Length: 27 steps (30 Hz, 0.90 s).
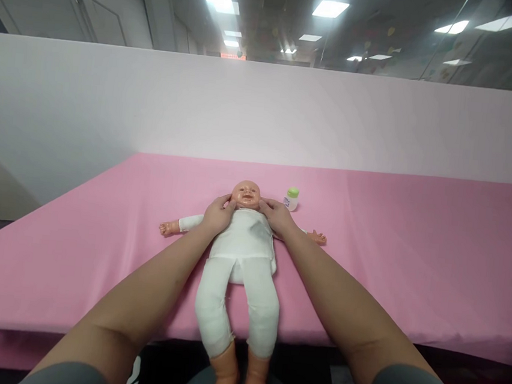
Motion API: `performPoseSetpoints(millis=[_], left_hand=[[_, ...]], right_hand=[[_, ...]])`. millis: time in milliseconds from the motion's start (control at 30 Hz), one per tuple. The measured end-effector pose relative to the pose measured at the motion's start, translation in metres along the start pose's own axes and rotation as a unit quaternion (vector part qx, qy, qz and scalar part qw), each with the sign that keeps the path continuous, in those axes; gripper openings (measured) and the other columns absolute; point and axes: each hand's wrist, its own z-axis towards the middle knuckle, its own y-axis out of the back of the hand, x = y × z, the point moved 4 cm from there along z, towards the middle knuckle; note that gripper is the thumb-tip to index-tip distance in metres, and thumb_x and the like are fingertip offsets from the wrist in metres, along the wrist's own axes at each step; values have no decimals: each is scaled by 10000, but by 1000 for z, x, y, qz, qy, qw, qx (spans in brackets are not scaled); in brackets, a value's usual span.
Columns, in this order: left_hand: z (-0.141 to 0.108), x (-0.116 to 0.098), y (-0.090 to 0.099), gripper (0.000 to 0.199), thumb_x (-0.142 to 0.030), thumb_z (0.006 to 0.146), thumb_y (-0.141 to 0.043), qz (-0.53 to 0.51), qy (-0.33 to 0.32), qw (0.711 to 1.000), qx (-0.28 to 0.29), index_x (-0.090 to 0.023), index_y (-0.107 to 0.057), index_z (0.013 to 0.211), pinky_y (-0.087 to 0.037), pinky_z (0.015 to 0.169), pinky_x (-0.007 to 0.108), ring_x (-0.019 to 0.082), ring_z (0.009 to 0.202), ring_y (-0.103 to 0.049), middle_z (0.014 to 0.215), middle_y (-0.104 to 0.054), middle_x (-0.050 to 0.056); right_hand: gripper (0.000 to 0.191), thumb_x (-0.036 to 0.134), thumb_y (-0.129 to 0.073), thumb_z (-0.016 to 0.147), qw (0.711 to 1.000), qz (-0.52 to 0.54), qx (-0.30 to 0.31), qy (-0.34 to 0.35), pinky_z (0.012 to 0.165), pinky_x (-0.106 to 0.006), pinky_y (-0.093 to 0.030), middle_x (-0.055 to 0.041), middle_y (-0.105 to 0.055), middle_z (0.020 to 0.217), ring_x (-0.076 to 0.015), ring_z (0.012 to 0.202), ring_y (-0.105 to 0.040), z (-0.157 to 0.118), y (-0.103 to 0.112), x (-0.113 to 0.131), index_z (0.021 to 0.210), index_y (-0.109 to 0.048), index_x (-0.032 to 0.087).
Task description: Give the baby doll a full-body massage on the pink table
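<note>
A baby doll (245, 239) in white cloth lies on its back, its head towards the wall and its bare feet over the near edge of the pink-covered table (394, 259). My left hand (219, 214) is at the doll's shoulder and neck on the left side, thumb near the jaw. On the other side my right hand (277, 217) rests in the same way, its fingertips by the jaw. Both hands are closed round the doll's neck and shoulders, and some fingers are hidden beneath. The doll's arms stretch out to both sides.
A small jar (291, 199) with a green lid stands just beyond my right hand. Behind the table rises a white wall (264, 111) with glass above it. The table's near edge lies under my forearms.
</note>
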Motion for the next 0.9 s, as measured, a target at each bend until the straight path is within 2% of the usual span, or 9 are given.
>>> performPoseSetpoints(millis=[133, 233, 300, 367, 433, 600, 733, 833, 900], left_hand=[[0, -1, 1, 491, -452, 1044, -396, -16, -3, 1000, 4, -209, -707, 1335, -462, 1109, 413, 265, 1222, -653, 1285, -740, 75], [-5, -10, 2, 563, -593, 988, -507, 13, -9, 1000, 11, -209, -689, 1357, -501, 1036, 421, 293, 1152, -672, 1300, -726, 101], [-9, -16, 2, 674, -665, 905, -620, 39, -5, 999, 15, -193, -661, 1384, -531, 954, 417, 302, 1063, -692, 1304, -712, 131], [-11, -22, 2, 742, -688, 844, -690, 64, -1, 998, 10, -176, -651, 1381, -540, 895, 410, 303, 1006, -700, 1292, -703, 152], [-11, -25, 2, 737, -685, 839, -700, 85, -4, 996, 3, -168, -655, 1362, -537, 876, 407, 302, 990, -700, 1274, -701, 159], [-8, -22, 3, 641, -592, 916, -639, 98, -14, 995, 1, -154, -643, 1383, -529, 898, 419, 292, 971, -705, 1270, -710, 159], [-4, -14, 6, 530, -468, 995, -525, 73, -12, 997, 11, -163, -632, 1415, -476, 1048, 433, 309, 1183, -664, 1352, -696, 143], [-4, -9, 10, 476, -394, 1041, -402, 47, -10, 999, 23, -187, -661, 1382, -447, 1096, 419, 287, 1261, -634, 1337, -715, 105], [-6, -10, 15, 463, -366, 1035, -404, 56, -13, 998, 21, -188, -667, 1372, -455, 1086, 409, 281, 1236, -649, 1325, -721, 101]], right_hand=[[448, 575, -521, 1008, 999, -34, -25, -15, 1061, -427, -518, -52, -756, 1236, -256, 1152, -694, 1, 1, -1, 1222, -739, 247], [502, 647, -587, 958, 997, -79, -20, -9, 1062, -428, -508, -57, -728, 1299, -274, 1208, -666, -4, -2, 5, 1265, -719, 272], [612, 700, -693, 865, 994, -109, -17, -2, 1024, -428, -520, -67, -717, 1312, -296, 1204, -661, -8, -5, 9, 1317, -688, 287], [701, 742, -742, 797, 990, -137, -20, 2, 966, -420, -535, -75, -730, 1266, -306, 1153, -673, -10, -7, 13, 1325, -673, 284], [713, 763, -736, 788, 987, -161, -26, -2, 922, -409, -538, -81, -743, 1211, -302, 1094, -685, -10, -8, 15, 1294, -675, 265], [582, 680, -653, 910, 983, -184, -15, -11, 928, -387, -517, -97, -732, 1249, -284, 1111, -684, -8, -6, 13, 1281, -658, 232], [456, 579, -553, 1008, 986, -167, -5, 3, 976, -359, -492, -78, -716, 1309, -252, 1179, -663, -6, -1, 9, 1293, -665, 242], [382, 494, -473, 1055, 984, -180, -4, 16, 962, -338, -485, -49, -747, 1240, -228, 1136, -674, -5, 3, 10, 1244, -700, 252], [357, 451, -456, 1063, 976, -214, -8, 33, 933, -332, -481, -42, -765, 1169, -224, 1085, -682, -7, 6, 14, 1191, -722, 251]])
